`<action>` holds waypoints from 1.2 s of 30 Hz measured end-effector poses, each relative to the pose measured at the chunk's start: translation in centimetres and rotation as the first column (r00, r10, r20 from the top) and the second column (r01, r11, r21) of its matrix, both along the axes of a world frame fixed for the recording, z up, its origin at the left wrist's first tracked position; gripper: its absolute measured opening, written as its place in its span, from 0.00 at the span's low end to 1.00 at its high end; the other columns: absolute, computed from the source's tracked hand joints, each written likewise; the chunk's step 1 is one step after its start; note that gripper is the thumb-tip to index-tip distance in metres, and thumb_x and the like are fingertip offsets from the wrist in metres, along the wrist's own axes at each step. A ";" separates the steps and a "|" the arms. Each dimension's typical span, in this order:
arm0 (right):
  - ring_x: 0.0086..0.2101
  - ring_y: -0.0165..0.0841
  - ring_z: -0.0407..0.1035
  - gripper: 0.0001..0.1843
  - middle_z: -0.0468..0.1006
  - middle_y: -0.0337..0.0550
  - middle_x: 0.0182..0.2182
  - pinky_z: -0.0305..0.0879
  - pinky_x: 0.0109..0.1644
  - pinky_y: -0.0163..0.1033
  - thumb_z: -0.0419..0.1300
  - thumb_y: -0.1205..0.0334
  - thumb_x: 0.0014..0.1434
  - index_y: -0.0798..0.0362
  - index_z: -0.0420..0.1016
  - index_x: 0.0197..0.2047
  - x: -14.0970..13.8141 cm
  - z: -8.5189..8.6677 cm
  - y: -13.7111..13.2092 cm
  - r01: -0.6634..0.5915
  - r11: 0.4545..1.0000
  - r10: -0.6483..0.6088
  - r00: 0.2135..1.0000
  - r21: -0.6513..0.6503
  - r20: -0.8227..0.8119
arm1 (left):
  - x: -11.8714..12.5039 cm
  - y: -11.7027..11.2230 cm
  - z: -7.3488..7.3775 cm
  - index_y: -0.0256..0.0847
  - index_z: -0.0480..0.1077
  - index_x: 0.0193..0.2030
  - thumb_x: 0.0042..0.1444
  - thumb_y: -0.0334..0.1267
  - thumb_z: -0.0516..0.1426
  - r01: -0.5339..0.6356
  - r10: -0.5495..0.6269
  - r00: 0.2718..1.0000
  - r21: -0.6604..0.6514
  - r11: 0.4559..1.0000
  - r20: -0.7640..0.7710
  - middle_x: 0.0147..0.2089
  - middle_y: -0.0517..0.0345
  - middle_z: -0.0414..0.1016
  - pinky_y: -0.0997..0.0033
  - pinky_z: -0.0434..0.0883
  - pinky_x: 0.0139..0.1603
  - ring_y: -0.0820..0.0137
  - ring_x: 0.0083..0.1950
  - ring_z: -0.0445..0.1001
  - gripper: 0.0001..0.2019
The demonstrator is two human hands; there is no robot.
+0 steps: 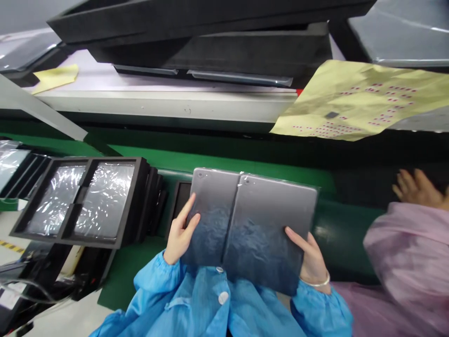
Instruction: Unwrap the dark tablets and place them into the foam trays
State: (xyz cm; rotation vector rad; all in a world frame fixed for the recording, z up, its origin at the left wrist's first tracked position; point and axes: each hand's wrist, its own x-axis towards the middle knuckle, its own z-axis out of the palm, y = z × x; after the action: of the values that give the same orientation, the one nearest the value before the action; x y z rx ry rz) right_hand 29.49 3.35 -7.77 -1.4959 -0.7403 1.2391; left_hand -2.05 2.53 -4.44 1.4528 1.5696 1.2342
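Two dark grey tablets in clear film are held side by side in front of my blue jacket, camera corners at the top. My left hand (182, 234) grips the outer edge of the left tablet (213, 210), thumb on its back. On the other side my right hand (310, 257) grips the right tablet (270, 224) by its outer edge, thumb on top. The fingers beneath both tablets are hidden. Along the middle the right tablet slightly overlaps or touches the left one; I cannot tell which.
Left of me, a black foam tray (121, 201) holds two film-wrapped tablets, with more trays beside it. Black foam trays (210, 51) lie on the shelf ahead. A yellow sheet (358, 103) with red marks hangs over its edge. At right is a co-worker's hand (421, 189) and pink sleeve.
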 end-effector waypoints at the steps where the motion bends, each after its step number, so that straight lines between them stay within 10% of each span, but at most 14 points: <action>1: 0.32 0.46 0.79 0.28 0.84 0.48 0.32 0.79 0.38 0.49 0.74 0.42 0.42 0.53 0.81 0.41 0.0 -0.8 0.8 -0.039 0.997 0.035 0.998 -0.071 -0.054 | -0.4 0.4 -0.9 0.47 0.59 0.74 0.66 0.48 0.58 -0.022 0.021 0.999 -0.048 0.999 -0.027 0.62 0.54 0.77 0.67 0.76 0.59 0.63 0.59 0.79 0.31; 6: 0.29 0.40 0.75 0.26 0.82 0.44 0.28 0.72 0.32 0.41 0.77 0.46 0.35 0.56 0.80 0.33 -0.9 -6.7 4.6 -0.132 0.973 0.142 0.989 -0.191 0.041 | -4.1 3.1 -8.0 0.41 0.52 0.77 0.66 0.55 0.55 -0.135 0.081 0.973 -0.249 0.959 -0.218 0.40 0.59 0.83 0.69 0.78 0.38 0.67 0.32 0.80 0.37; 12: 0.29 0.44 0.76 0.22 0.80 0.48 0.26 0.73 0.36 0.47 0.68 0.41 0.50 0.54 0.80 0.33 -2.0 -11.4 5.4 -0.252 0.945 0.267 0.963 -0.208 0.047 | -9.2 4.3 -16.3 0.43 0.55 0.75 0.65 0.56 0.53 -0.100 0.064 0.981 -0.196 0.976 -0.181 0.70 0.51 0.68 0.62 0.71 0.65 0.59 0.64 0.74 0.36; 15: 0.37 0.49 0.76 0.24 0.79 0.51 0.29 0.73 0.43 0.49 0.67 0.39 0.49 0.54 0.79 0.33 -2.8 -13.6 6.2 -0.232 0.957 0.268 0.937 -0.172 0.225 | -10.3 4.7 -18.5 0.43 0.59 0.73 0.65 0.51 0.54 -0.099 0.048 0.972 -0.217 0.971 -0.230 0.69 0.49 0.69 0.58 0.67 0.69 0.57 0.70 0.68 0.32; 21: 0.60 0.56 0.63 0.29 0.67 0.64 0.58 0.59 0.66 0.56 0.57 0.43 0.59 0.61 0.76 0.50 -4.2 -17.8 5.5 -0.230 0.972 0.159 0.774 0.038 0.612 | -9.8 4.4 -20.9 0.40 0.64 0.69 0.66 0.41 0.53 -0.171 0.082 0.907 -0.183 0.968 -0.412 0.74 0.42 0.55 0.53 0.58 0.75 0.55 0.76 0.57 0.25; 26: 0.68 0.57 0.49 0.29 0.54 0.66 0.68 0.51 0.70 0.59 0.49 0.51 0.67 0.64 0.71 0.61 -5.3 -18.1 4.7 -0.400 0.914 0.195 0.589 0.073 0.784 | -7.9 2.8 -21.0 0.36 0.62 0.70 0.67 0.33 0.47 -0.189 0.091 0.835 -0.128 0.974 -0.542 0.77 0.35 0.48 0.39 0.48 0.77 0.49 0.79 0.45 0.25; 36: 0.71 0.55 0.42 0.34 0.56 0.63 0.71 0.32 0.72 0.69 0.46 0.49 0.72 0.64 0.57 0.71 -12.4 -19.1 11.5 -0.635 0.773 0.259 0.288 -0.019 0.922 | -0.8 4.8 -21.3 0.40 0.57 0.74 0.71 0.43 0.47 -0.174 -0.036 0.654 -0.197 0.965 -0.755 0.79 0.38 0.45 0.20 0.43 0.70 0.42 0.80 0.39 0.27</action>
State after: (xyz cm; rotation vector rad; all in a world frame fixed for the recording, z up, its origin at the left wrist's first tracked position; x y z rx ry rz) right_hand 17.09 14.86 -26.91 -1.6101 -2.1661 0.4656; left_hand -2.90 7.37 -25.76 1.8638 2.2393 0.3883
